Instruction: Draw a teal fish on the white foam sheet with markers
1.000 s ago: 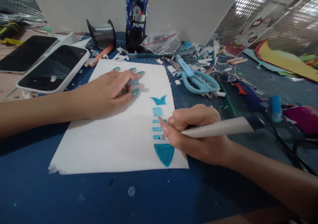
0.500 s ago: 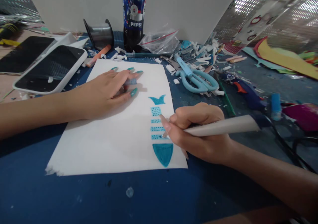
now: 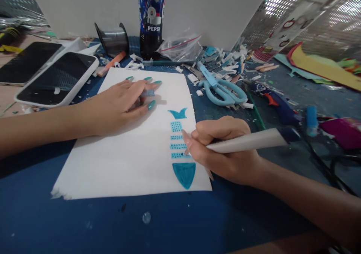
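Observation:
A sheet of white paper point(image 3: 118, 167) lies on the blue table. Down its right side runs a teal fish drawing point(image 3: 184, 174): a solid head at the bottom, dotted bands above it and a tail on top. My right hand point(image 3: 225, 145) is closed round a white marker point(image 3: 245, 141) with a dark navy end. Its tip meets the lowest dotted band; my fingers partly cover the right ends of the bands. My left hand point(image 3: 124, 98) lies on the paper's upper left, with a small grey-blue piece point(image 3: 148, 92) poking out between thumb and fingers.
Two phones point(image 3: 56, 77) lie at the left. Behind the paper stand a black spool point(image 3: 113, 40) and a Pepsi bottle point(image 3: 152, 24). Blue scissors point(image 3: 222, 90) lie among white scraps at the right. A glue stick point(image 3: 311, 120) and a black cable point(image 3: 318, 160) are farther right.
My right hand has shifted slightly left, and the marker's rear end has swung a little left. The tip stays at the lowest dotted band. My left hand has not moved.

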`<state>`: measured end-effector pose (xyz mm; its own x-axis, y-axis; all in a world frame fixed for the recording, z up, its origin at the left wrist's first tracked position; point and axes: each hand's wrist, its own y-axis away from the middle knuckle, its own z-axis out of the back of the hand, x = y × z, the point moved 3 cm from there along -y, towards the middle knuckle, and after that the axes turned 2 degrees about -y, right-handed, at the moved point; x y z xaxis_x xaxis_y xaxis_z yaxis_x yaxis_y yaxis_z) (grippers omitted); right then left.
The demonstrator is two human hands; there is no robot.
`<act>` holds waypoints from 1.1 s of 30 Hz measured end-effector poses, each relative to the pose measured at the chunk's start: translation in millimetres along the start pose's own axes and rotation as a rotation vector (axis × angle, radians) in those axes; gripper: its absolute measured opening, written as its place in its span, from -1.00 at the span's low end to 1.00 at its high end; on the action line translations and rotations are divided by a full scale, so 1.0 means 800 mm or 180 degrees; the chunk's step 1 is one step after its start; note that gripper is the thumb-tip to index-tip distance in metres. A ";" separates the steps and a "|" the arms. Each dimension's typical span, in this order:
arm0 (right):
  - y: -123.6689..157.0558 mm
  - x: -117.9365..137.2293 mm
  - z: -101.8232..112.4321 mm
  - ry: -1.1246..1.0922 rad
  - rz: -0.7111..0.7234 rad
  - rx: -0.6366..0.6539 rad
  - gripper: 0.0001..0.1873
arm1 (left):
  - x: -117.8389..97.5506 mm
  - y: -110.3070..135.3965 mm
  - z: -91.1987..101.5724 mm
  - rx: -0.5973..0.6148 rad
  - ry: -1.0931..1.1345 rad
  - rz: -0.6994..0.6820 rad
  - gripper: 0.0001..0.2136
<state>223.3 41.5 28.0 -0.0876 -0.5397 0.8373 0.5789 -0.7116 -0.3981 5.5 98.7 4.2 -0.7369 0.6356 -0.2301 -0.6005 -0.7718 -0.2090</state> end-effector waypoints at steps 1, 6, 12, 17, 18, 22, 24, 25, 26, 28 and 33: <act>0.000 0.000 0.000 -0.0022 0.0022 -0.0007 -0.52 | -0.001 0.000 0.001 0.0056 -0.0004 0.0016 -0.52; 0.000 0.001 -0.001 -0.0038 -0.0038 0.0065 -0.51 | 0.000 0.000 0.001 0.0113 -0.0011 0.0016 -0.52; 0.001 0.001 0.001 -0.0070 -0.0029 0.0035 -0.52 | 0.003 0.001 -0.003 -0.0089 -0.0032 -0.0060 -0.56; 0.002 -0.001 0.003 -0.0025 -0.0006 -0.0011 -0.51 | -0.002 -0.001 0.001 0.0168 0.0063 0.0052 -0.51; 0.002 -0.002 0.003 -0.0017 0.0008 -0.0009 -0.50 | -0.003 -0.002 0.002 0.0199 0.0082 0.0070 -0.50; 0.002 -0.001 0.003 -0.0138 -0.0008 -0.0026 -0.50 | -0.004 -0.003 0.003 0.0168 0.0101 0.0063 -0.50; 0.002 -0.001 0.003 -0.0141 -0.0068 -0.0023 -0.50 | -0.002 -0.002 0.002 0.0081 0.0092 0.0017 -0.51; 0.002 -0.001 0.003 -0.0119 -0.0088 -0.0007 -0.50 | -0.001 -0.001 0.000 0.0022 0.0088 -0.0018 -0.51; 0.002 -0.001 0.003 -0.0090 -0.0096 0.0017 -0.50 | 0.000 0.000 0.000 -0.0059 0.0079 -0.0044 -0.52; 0.003 -0.001 0.002 -0.0050 -0.0090 0.0079 -0.51 | 0.002 0.002 -0.002 -0.0144 0.0063 -0.0067 -0.53; 0.002 -0.001 0.005 -0.0092 -0.0045 -0.0060 -0.52 | 0.004 0.002 -0.003 -0.0095 0.0101 -0.0002 -0.52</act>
<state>227.8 42.8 27.9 -0.0721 -0.5166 0.8532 0.5625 -0.7275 -0.3930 2.8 99.3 0.4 -0.7260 0.6366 -0.2600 -0.5911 -0.7710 -0.2372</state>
